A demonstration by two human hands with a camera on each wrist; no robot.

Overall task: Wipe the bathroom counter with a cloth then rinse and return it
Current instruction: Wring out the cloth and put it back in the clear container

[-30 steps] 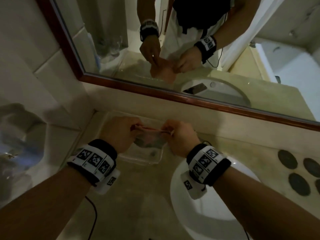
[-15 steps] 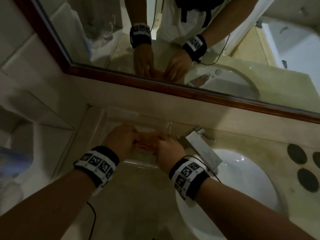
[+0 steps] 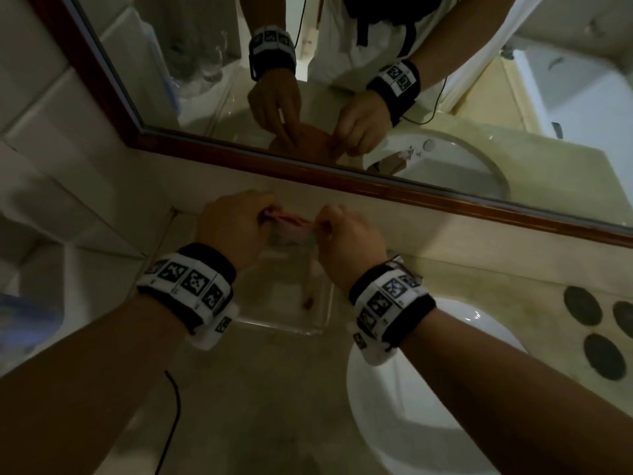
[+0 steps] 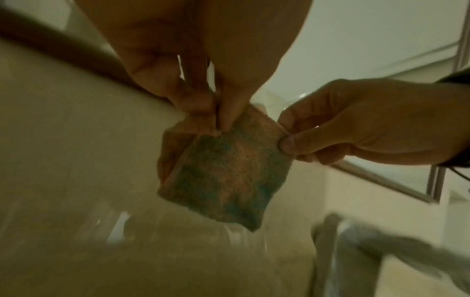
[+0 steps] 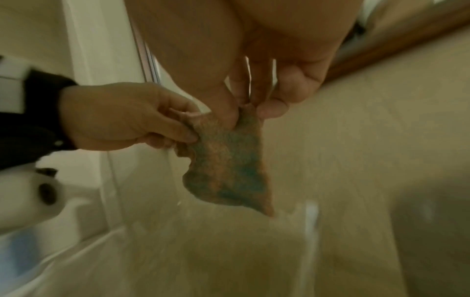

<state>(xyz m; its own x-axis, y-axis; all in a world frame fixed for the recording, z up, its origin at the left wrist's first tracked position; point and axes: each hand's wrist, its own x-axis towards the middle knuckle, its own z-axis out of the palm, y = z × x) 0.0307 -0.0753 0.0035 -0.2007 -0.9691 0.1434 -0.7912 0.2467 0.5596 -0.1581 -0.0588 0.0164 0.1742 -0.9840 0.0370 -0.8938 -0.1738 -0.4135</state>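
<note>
The left hand point(image 3: 236, 228) and right hand point(image 3: 349, 238) each pinch a top corner of the cloth point(image 4: 223, 170), which hangs below both grips. It dangles over a clear tray point(image 3: 291, 303) on the surface point(image 3: 257, 389), left of the sink point(image 3: 411, 406).

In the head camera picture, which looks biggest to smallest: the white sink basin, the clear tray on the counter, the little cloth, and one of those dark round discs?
As they look in the head view:
1. Sink basin, partly cut off.
2. Clear tray, partly hidden by both wrists.
3. Cloth and dark disc: unsure, since the hands hide much of the cloth.
</note>
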